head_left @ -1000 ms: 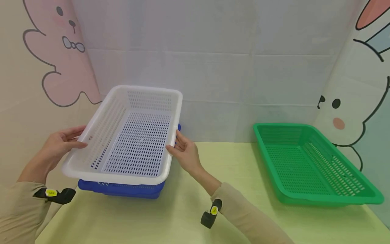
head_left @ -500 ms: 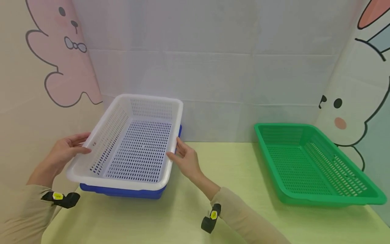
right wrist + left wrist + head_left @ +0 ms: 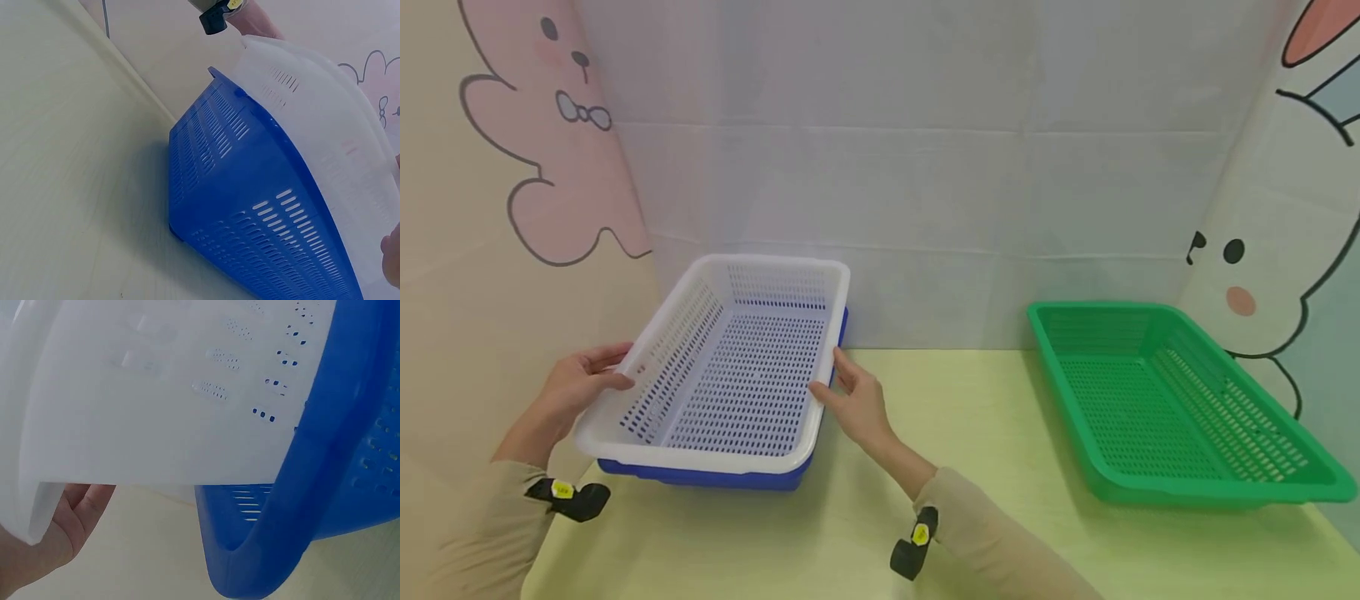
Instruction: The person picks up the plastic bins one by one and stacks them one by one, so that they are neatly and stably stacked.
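A creased grey wall (image 3: pixel 880 183) fills the upper middle; a pink cartoon animal (image 3: pixel 576 158) marks the beige wall (image 3: pixel 452 350) at upper left, a white rabbit (image 3: pixel 1285 225) the right edge. Below spans a yellow-green table (image 3: pixel 962 417).

The pale green table (image 3: pixel 955 408) bears a blue basket (image 3: pixel 247 197) and a green basket (image 3: pixel 1138 417).

A pale yellow-green table (image 3: pixel 955 433) stands in what looks like a makeshift recording corner, backed by creased grey sheeting (image 3: pixel 880 192) and flanked by a pink cartoon animal (image 3: pixel 580 158) on one side and a white cartoon rabbit (image 3: pixel 1277 292) on the other. Yellow-labelled wrist cameras (image 3: pixel 907 560) mark the recording setup; whether it sits in a home, lab or office cannot be told.
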A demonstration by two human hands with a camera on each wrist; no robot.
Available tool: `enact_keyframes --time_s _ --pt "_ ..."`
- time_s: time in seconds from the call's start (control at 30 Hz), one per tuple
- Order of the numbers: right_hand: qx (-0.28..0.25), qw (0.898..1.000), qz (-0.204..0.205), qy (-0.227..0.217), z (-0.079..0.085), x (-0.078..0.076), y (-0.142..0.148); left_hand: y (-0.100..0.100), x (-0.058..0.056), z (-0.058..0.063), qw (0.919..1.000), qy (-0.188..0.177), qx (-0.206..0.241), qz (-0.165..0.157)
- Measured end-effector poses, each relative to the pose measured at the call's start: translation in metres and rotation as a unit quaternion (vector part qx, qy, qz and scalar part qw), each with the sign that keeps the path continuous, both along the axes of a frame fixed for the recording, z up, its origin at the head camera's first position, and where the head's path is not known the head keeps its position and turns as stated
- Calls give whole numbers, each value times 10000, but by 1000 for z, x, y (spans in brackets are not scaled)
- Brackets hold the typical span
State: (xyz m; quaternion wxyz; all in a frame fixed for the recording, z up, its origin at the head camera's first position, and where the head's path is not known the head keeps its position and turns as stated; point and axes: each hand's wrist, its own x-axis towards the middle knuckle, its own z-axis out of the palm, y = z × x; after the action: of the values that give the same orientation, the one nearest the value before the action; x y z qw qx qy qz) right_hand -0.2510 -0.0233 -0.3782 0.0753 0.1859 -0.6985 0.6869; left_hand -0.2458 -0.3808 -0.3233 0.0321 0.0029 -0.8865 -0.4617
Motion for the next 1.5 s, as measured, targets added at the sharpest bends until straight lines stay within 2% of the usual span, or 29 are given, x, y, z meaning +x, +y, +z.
enact_keyframes --time_s 0.37,0.77,0.97,1.1,1.23,1.5 --pt "42 9998 30 -169 17 20 0 0 -7 -12 9991 -217 -350 -105" --pt "50 9997 1 -226 7 18 -1 1 -10 -24 9978 -324 -584 57" --pt "-64 9974 -76 -709 1 14 0 4 -7 -30 9984 -339 -449 -7" --pt "-107 9964 -57 -841 -2 14 1 5 -7 -35 9977 -388 -557 21" --pt "-66 9968 -86 -788 -1 17 1 5 -7 -40 9971 -400 -643 103" --pt "-6 9985 -133 -540 -4 19 -1 7 -2 -48 9983 -516 -256 81"
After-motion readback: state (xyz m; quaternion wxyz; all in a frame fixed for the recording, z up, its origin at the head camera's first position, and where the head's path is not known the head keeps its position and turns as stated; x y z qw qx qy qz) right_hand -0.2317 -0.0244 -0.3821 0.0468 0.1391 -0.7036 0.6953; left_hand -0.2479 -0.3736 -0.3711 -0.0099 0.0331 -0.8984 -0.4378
